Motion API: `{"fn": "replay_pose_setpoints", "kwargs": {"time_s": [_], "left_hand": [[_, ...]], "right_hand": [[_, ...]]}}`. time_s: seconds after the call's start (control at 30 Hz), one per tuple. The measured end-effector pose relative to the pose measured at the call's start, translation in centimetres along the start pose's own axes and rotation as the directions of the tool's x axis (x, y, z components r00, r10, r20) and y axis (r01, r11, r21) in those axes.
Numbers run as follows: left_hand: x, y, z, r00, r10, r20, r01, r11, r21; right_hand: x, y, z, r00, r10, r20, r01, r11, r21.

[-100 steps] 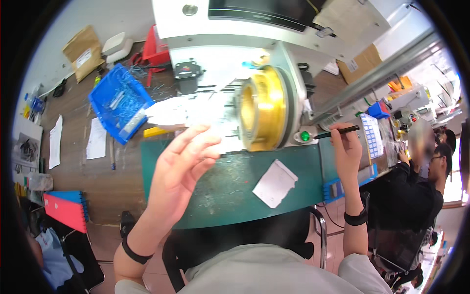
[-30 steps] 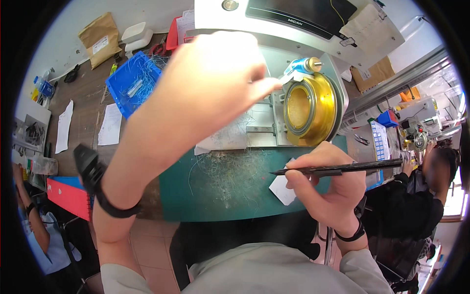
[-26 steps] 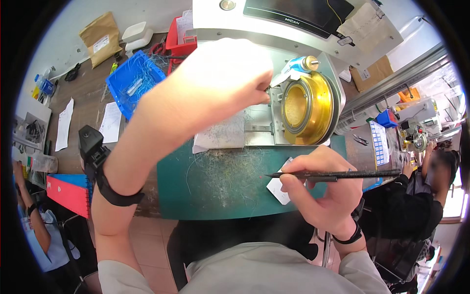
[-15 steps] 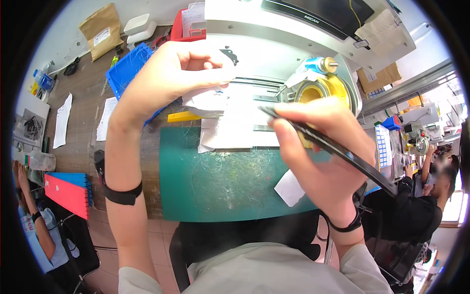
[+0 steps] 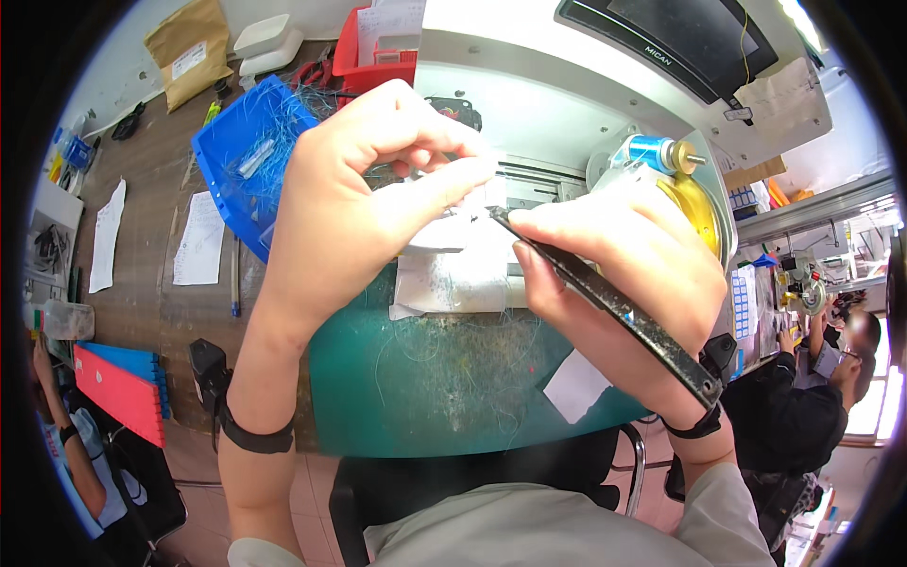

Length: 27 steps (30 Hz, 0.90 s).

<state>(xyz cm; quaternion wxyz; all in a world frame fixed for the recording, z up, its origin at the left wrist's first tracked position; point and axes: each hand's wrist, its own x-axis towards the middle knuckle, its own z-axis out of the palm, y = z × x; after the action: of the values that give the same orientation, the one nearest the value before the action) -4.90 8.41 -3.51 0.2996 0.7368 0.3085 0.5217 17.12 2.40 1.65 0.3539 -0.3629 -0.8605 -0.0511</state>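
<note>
In my right hand is a slim, flat black tool that looks like tweezers. Its tip points up and left, close to my left fingertips. My left hand is closed in a pinch, thumb against forefinger; glare hides what lies between them, if anything. Just under both hands stands a pale, paper-covered block with small dark specks on top. It rests at the far edge of a green mat, where fine loose strands are scattered.
A white machine with a dark screen rises behind my hands. Beside it are a blue spool and a yellow reel. Left lies a blue tray of blue strands; a red bin stands behind. A paper scrap lies on the mat.
Both hands have come closer together, the tool's tip now near my left fingertips. My left hand has shifted right and turned. The view has shifted slightly, showing more of the blue tray.
</note>
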Motion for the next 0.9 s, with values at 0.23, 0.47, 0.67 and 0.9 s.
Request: {"fn": "replay_pose_setpoints", "kwargs": {"time_s": [0.23, 0.47, 0.67, 0.9], "left_hand": [[-0.04, 0.48, 0.03, 1.0, -0.014, -0.024, 0.014, 1.0, 0.017], [0.1, 0.57, 0.28, 0.999, -0.004, -0.033, 0.005, 1.0, 0.021], [0.01, 0.52, 0.18, 0.999, 0.017, -0.035, -0.015, 0.999, 0.053], [0.07, 0.66, 0.23, 0.999, 0.023, -0.043, -0.02, 0.997, 0.072]], "right_hand": [[-0.39, 0.37, 0.22, 1.0, -0.015, -0.005, 0.016, 0.999, 0.031], [-0.43, 0.58, 0.15, 0.999, -0.049, -0.011, 0.049, 0.999, 0.018], [-0.51, 0.6, 0.09, 0.999, -0.045, -0.021, 0.046, 0.998, 0.043], [-0.6, 0.55, -0.18, 0.999, -0.046, -0.014, 0.046, 0.998, 0.036]]}}
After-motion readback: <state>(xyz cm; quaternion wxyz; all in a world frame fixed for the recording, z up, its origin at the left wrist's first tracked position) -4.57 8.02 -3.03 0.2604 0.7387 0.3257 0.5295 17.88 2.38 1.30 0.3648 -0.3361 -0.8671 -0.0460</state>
